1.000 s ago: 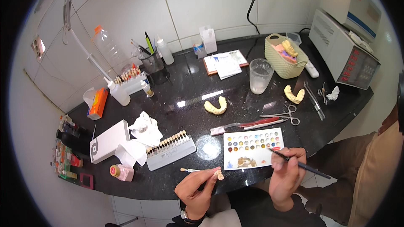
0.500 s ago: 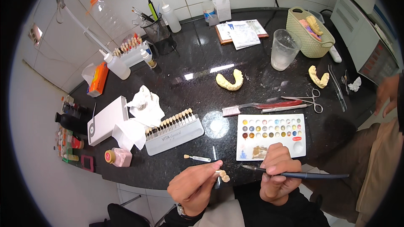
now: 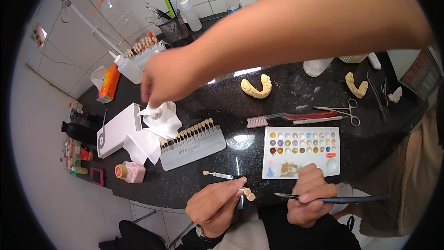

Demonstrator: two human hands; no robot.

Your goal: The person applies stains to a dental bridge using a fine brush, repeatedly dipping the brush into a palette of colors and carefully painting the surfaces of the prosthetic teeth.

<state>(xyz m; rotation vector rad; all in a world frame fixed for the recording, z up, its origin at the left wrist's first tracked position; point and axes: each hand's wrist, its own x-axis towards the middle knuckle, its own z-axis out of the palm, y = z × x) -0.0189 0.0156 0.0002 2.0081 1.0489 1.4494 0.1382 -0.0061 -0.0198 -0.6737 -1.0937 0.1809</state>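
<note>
My left hand (image 3: 212,206) pinches a small tooth-coloured dental bridge (image 3: 249,195) by a thin white piece between thumb and fingertips. In my right hand (image 3: 311,196) lies a fine brush (image 3: 354,200) with a dark blue handle, its pointed tip toward the bridge but apart from it. Just beyond the right hand is a white paint palette (image 3: 270,161) with rows of coloured wells and a brown smear. A single shade tab (image 3: 221,175) rests on the black counter above the left hand. Behind it stands a grey shade guide (image 3: 196,150) holding a row of tooth samples.
Another person's bare arm (image 3: 277,28) crosses the counter from the right, its hand above a crumpled white tissue (image 3: 162,122). Yellow dental casts (image 3: 256,88), a red toothbrush (image 3: 296,117) and scissor-like forceps (image 3: 349,111) lie farther back. A pink-filled jar (image 3: 134,172) stands left.
The other person's arm has come across from the right to the tissue, covering the back of the counter. My brush tip has turned slightly; my left hand keeps its hold.
</note>
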